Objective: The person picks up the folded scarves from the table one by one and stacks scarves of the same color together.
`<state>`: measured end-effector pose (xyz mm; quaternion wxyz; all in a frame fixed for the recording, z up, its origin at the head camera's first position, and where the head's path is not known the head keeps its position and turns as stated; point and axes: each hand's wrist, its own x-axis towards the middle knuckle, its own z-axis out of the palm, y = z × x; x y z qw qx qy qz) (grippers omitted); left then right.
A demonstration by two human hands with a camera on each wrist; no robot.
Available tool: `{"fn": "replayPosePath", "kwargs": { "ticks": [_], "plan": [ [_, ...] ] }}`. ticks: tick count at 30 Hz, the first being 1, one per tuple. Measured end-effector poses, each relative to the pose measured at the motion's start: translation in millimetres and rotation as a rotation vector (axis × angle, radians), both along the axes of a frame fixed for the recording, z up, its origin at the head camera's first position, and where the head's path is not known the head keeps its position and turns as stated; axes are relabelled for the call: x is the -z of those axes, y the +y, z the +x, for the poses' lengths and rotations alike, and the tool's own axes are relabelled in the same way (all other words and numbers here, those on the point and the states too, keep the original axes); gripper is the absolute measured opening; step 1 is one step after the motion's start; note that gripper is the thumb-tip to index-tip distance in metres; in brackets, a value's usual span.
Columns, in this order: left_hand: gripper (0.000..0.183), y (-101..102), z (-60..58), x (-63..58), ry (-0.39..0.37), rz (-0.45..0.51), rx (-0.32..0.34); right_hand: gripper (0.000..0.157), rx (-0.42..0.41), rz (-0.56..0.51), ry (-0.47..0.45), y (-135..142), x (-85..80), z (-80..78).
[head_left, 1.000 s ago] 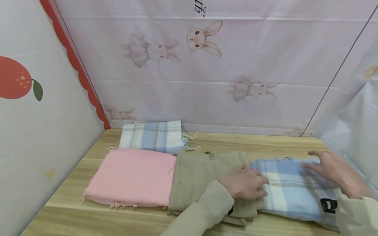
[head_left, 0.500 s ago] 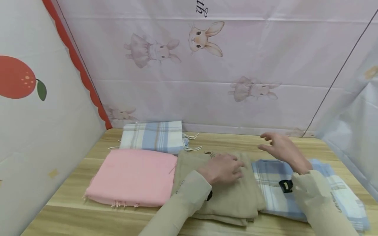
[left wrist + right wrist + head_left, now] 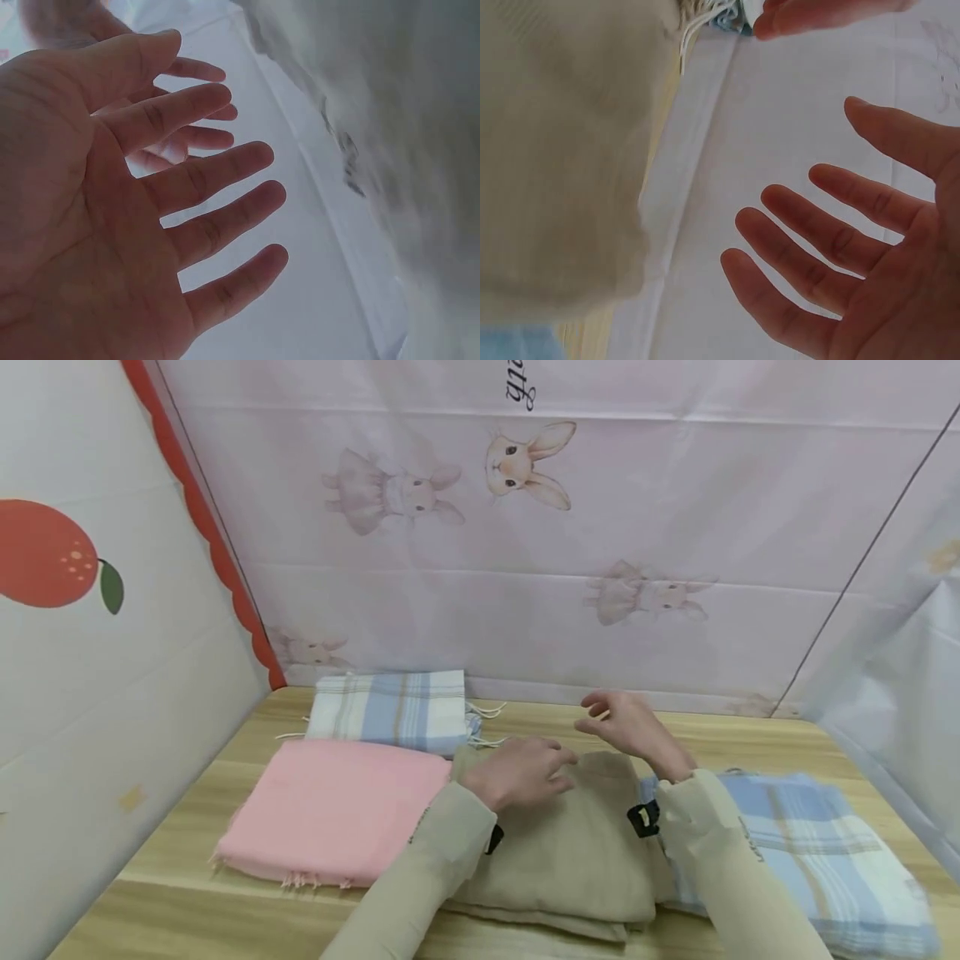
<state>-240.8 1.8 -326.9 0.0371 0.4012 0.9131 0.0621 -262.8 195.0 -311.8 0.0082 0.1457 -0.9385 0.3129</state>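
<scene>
A folded khaki scarf [image 3: 577, 860] lies in the middle of the table in the head view. My left hand [image 3: 525, 770] is over its far left part. In the left wrist view the left hand [image 3: 142, 180] has its fingers spread and holds nothing. My right hand [image 3: 630, 727] hovers beyond the khaki scarf's far right corner. Its fingers are extended and hold nothing in the right wrist view, where the right hand [image 3: 855, 232] is seen from the palm side. Right of the khaki scarf lies a folded blue-and-white plaid scarf [image 3: 810, 843], partly hidden by my right sleeve.
A folded pink scarf [image 3: 337, 810] with a fringed edge lies at the left. Behind it, a second blue-and-white plaid scarf [image 3: 390, 710] sits near the back wall [image 3: 465, 610]. Printed sheets wall in the wooden table [image 3: 165, 860] at the back and sides.
Both hands have moved left and away from me. The left hand went from the khaki scarf's right side to its far left; the right hand left the right-hand plaid scarf.
</scene>
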Motion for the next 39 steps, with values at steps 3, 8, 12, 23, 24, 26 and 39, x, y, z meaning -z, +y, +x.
{"fn": "replayPosePath", "kwargs": {
  "ticks": [3,8,12,23,24,26,39],
  "plan": [
    [0.035,-6.1,-2.5,0.9,-0.003,-0.003,-0.012,0.038,0.007,-0.017,-0.008,-9.8,1.3,-6.2],
    [0.033,-19.9,-7.0,1.8,-0.012,0.008,-0.03,0.037,-0.003,-0.064,-0.026,-27.4,3.4,-15.7],
    [0.029,-33.5,-11.1,0.4,0.005,0.022,-0.054,0.036,-0.014,-0.124,-0.054,-42.0,5.6,-21.5],
    [0.039,-56.9,-18.3,-2.2,-0.015,0.051,-0.141,0.035,0.018,-0.286,-0.174,-73.0,13.1,-31.6],
    [0.039,-58.5,-18.5,-1.9,-0.011,0.047,-0.143,0.036,0.013,-0.292,-0.174,-75.4,13.6,-31.8],
    [0.038,-60.9,-19.5,-1.5,-0.001,0.041,-0.145,0.037,0.009,-0.293,-0.175,-78.4,14.6,-33.2],
    [0.033,-87.5,-23.5,-0.9,-0.001,0.059,-0.202,0.031,-0.004,-0.253,-0.13,-89.0,25.9,-40.5]
  ]
}}
